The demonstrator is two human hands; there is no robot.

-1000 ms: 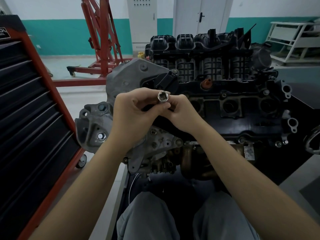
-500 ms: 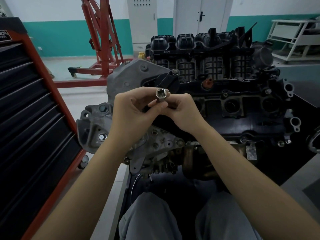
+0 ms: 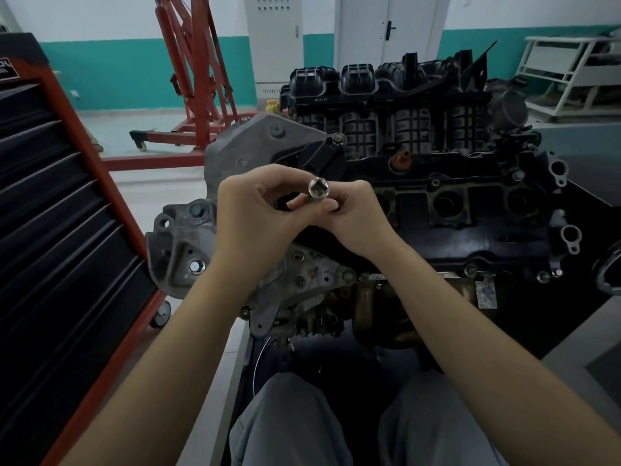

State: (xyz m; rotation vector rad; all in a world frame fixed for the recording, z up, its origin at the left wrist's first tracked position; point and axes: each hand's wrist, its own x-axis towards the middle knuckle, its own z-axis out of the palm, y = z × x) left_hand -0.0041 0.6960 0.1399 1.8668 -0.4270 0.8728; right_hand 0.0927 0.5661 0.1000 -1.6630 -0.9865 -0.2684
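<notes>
You hold one metal socket between your two hands. Your left hand and right hand both pinch it with curled fingers, its square opening facing you, above the one engine. One red tool cabinet stands at your left.

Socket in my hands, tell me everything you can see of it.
The socket is a small shiny metal cylinder, its open end with a squarish recess facing the camera. It is held in the air before the engine, pinched between the fingers of the left hand and right hand; its lower end is hidden.
</notes>
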